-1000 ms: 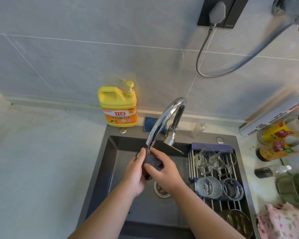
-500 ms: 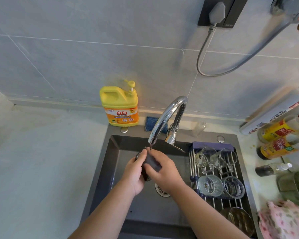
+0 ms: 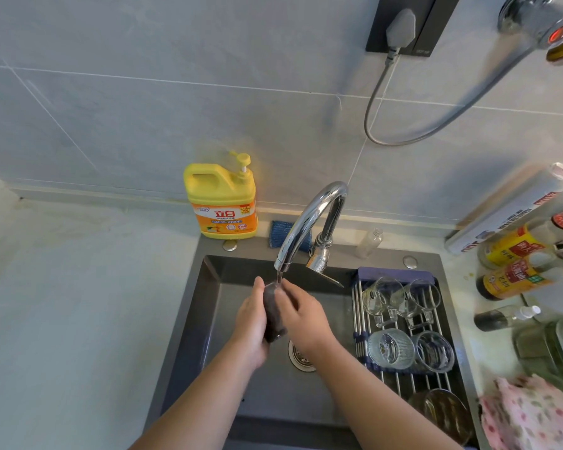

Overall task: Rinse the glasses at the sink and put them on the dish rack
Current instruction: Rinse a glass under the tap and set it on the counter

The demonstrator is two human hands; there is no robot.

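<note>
A grey tiled wall backs a pale countertop, and a dark grey sink is set into the counter. A dish rack of steel rods spans the right part of the basin. It carries two clear glasses lying on their sides at the far end, two ribbed tumblers mouth-up behind them, and an amber glass nearest the person.

A chrome faucet arches from the back rim out over the basin. Left of its base stands a yellow detergent jug, with a blue scouring pad between the two. Sauce bottles and a floral cloth crowd the counter right of the rack. The drain strainer shows just below the right wrist.

The dark tinted glass hangs over the middle of the basin, directly under the spout. Both hands cover its sides, so only a narrow strip of it shows between them. Its long axis runs from the spout towards the person, with the far end raised into a thin stream of water. Which end is the rim cannot be told.

The left hand grips the glass from the left, fingers together and wrapped behind it, thumb pointing up beside the far end. The right hand holds the other side, its fingers curled over the glass.
</note>
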